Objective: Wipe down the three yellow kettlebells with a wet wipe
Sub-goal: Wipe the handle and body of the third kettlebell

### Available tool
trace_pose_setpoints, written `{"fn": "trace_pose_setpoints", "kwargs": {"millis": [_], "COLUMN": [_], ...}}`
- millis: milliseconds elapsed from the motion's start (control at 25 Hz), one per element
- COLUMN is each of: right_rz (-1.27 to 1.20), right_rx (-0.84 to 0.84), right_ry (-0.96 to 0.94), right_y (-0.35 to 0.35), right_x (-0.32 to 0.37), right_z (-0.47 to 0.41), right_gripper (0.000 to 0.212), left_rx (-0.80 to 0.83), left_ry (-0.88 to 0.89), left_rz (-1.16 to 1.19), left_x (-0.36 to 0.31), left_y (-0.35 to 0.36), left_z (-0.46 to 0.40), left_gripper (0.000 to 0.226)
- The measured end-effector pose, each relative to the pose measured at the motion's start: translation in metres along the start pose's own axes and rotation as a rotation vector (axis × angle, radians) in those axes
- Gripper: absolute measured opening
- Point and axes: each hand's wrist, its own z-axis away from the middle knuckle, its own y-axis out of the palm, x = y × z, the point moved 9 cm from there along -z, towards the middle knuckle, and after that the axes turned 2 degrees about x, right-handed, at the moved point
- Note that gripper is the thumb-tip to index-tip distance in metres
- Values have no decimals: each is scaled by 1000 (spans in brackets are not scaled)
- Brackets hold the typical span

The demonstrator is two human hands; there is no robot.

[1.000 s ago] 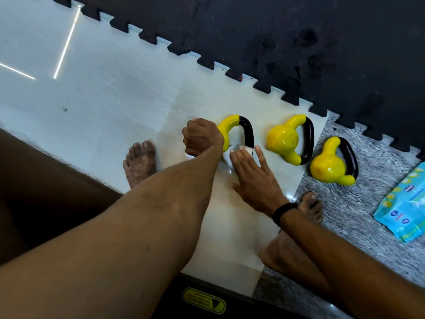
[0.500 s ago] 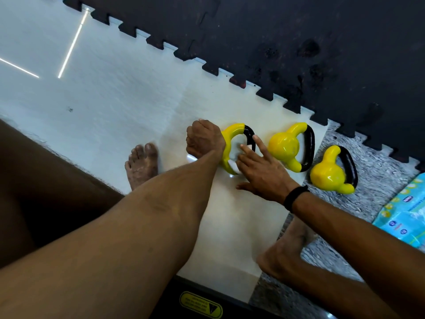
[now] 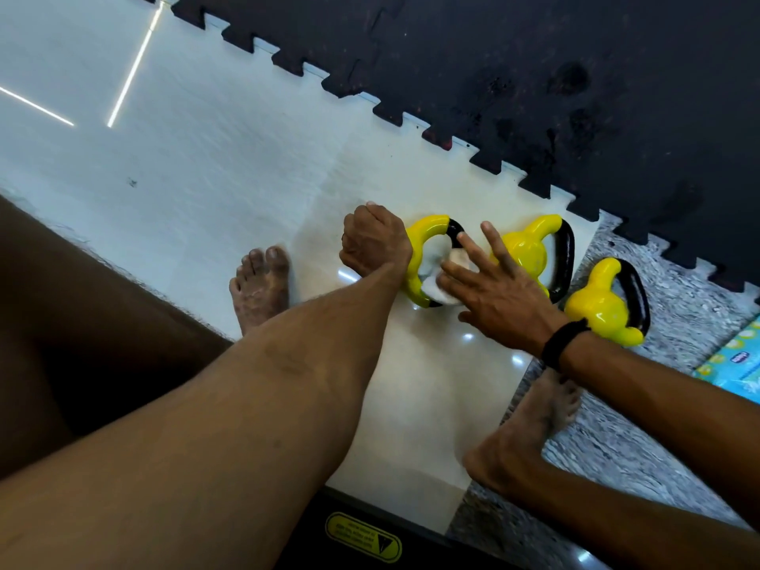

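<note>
On the pale floor tile [image 3: 432, 405], near the toothed edge of the black foam mat [image 3: 534, 76]: three yellow kettlebells in a row, each lying on its side.

Left kettlebell [image 3: 417, 257]: gripped at the bell by the left hand [image 3: 375, 240], fingers curled around it. Wet wipe [image 3: 438, 269]: white, soft, bunched inside the handle loop. Right hand [image 3: 499, 290]: fingers straight and spread, pressing the wipe against the handle; nothing clamped.

Middle kettlebell [image 3: 528, 250]: just beside the right hand's fingers, ungripped. Right kettlebell [image 3: 602, 306]: at the tile's edge, over the grey speckled floor [image 3: 678, 306], ungripped. Wipe packet [image 3: 736, 364]: at the picture's right edge, well apart from the hands.

Handling, judged:
- Kettlebells: rigid and probably dense. Glossy yellow coating likely slippery once wet.
- Rounded bells liable to roll when pushed sideways. Hold fast at the bell or the black handle section while wiping.
- Wipe: limp, conforms to curves. Press with flat fingers; feed through the loop to reach inner faces.
- Avoid dropping on tile or near bare feet.
</note>
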Motion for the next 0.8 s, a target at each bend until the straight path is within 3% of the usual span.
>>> {"fn": "trace_pose_setpoints", "kwargs": {"millis": [120, 240, 360, 480, 680, 800], "right_rz": [18, -11, 4, 27, -66, -124], "right_rx": [56, 110, 3, -87, -116, -76], "right_ry": [-46, -21, -1, 11, 82, 9], "right_y": [3, 7, -2, -6, 6, 14], "right_x": [-8, 0, -7, -17, -16, -38], "right_z": [11, -6, -11, 4, -10, -4], "right_gripper": [74, 59, 40, 46, 48, 50], "left_rx": [9, 17, 16, 22, 13, 7], "left_ry": [2, 17, 20, 13, 49, 39], "left_rz": [7, 9, 0, -1, 26, 9], "left_x": [0, 0, -2, -1, -3, -3], "left_y": [0, 1, 1, 2, 2, 2], "left_z": [-1, 0, -1, -2, 2, -2], "left_gripper": [38, 39, 38, 38, 37, 36]}}
